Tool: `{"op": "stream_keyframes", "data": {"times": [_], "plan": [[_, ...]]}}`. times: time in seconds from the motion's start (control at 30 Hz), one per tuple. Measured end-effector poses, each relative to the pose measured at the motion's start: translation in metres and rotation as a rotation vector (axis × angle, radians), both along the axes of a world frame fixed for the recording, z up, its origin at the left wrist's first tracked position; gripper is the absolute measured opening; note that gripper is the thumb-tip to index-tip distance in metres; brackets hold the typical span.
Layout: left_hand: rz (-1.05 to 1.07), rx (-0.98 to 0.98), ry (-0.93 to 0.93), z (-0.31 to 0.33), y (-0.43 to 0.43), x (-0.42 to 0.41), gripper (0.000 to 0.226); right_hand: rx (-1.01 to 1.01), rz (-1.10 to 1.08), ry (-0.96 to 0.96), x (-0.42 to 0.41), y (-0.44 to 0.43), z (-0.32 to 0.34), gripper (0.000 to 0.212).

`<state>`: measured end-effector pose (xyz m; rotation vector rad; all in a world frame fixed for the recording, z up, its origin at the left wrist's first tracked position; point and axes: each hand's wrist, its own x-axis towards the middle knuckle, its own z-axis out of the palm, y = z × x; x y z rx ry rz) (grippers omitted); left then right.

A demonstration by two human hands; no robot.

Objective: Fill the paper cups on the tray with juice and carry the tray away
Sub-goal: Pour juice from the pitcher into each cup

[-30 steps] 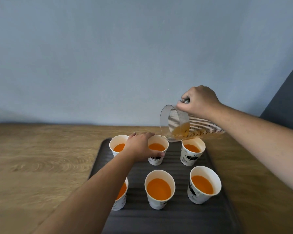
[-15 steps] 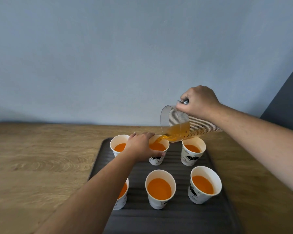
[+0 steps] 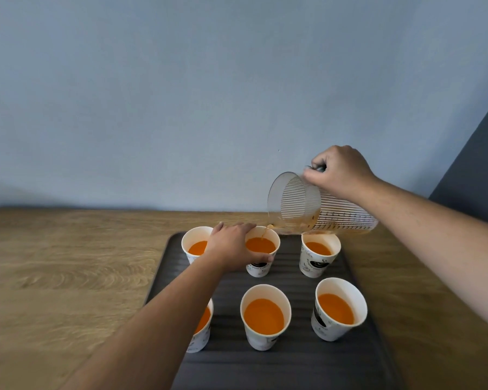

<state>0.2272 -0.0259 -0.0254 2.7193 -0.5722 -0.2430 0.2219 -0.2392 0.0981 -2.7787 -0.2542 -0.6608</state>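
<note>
**Last drops into the back middle cup**

Right of centre in the frame, the right hand (image 3: 339,171) has its fingers clenched around the handle of a clear ribbed jug (image 3: 316,209), tipped almost flat. A thin thread of juice (image 3: 262,235) falls from its lip into the back middle cup (image 3: 261,253). The left hand (image 3: 231,246) steadies that cup, fingers wrapped around its left wall and thumb across the front.

Six paper cups stand well apart in two rows on the dark ribbed tray (image 3: 358,358), which lies on the wooden worktop (image 3: 68,277) in the lower middle of the frame. All show orange juice; the front left one is partly hidden behind the forearm.

Thin paper walls will likely buckle under a squeeze, so a light hold low on the side suits them. The jug looks nearly empty and light. The loaded tray will probably be heavy and sloshy: best gripped at both side edges and kept level, since the cups could slide or tip.
</note>
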Motion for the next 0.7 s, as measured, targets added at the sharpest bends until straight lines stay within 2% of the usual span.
{"op": "stream_keyframes", "data": {"times": [0.13,0.3,0.53,0.7], "plan": [[0.0,-0.005,-0.011,-0.003,0.002,0.0,0.086,0.075,-0.023,-0.019,0.001,-0.009,0.0,0.044],[0.036,-0.061,-0.042,0.006,0.016,0.006,0.1,0.125,-0.028,-0.066,0.0,-0.006,0.015,0.041],[0.16,-0.097,-0.104,0.019,0.071,0.009,0.106,0.124,0.078,-0.097,0.01,0.036,0.031,0.042],[0.212,-0.122,-0.029,0.003,0.101,0.007,0.11,0.065,0.129,-0.065,0.022,0.073,0.021,0.045]]}}
